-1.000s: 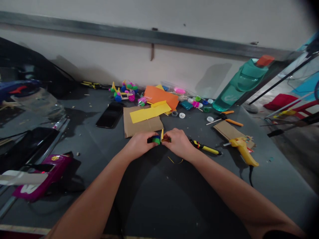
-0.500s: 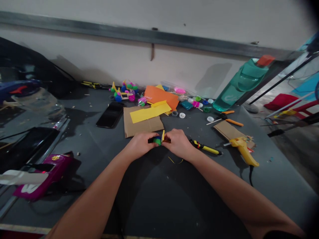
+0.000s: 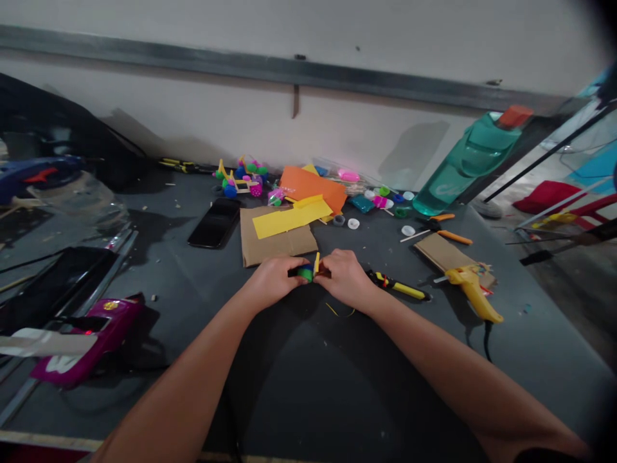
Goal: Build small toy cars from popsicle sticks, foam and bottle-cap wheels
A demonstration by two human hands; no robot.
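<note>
My left hand (image 3: 276, 281) is closed, thumb and fingers pinching a small round green and blue piece (image 3: 305, 275) that looks like bottle caps. Just right of it, my right hand (image 3: 348, 278) pinches a small yellow piece (image 3: 317, 263), whose tip stands up above the fingers. The two pieces meet or nearly touch; my fingers hide the join. Beyond my hands lies a square of brown cardboard (image 3: 250, 247) with a yellow paper strip (image 3: 274, 224) on it. Thin yellow scraps (image 3: 331, 309) lie on the dark table below my right hand.
A black phone (image 3: 214, 223) and small colourful models (image 3: 241, 180) lie toward the back. On the right are a yellow-black cutter (image 3: 405, 289), a yellow glue gun (image 3: 467, 289), orange-handled scissors (image 3: 453, 237) and a leaning green bottle (image 3: 463, 167). A magenta device (image 3: 103, 334) stands left.
The whole view has shifted very slightly. My hands keep the same grip and the pieces stay together in nearly the same place.
</note>
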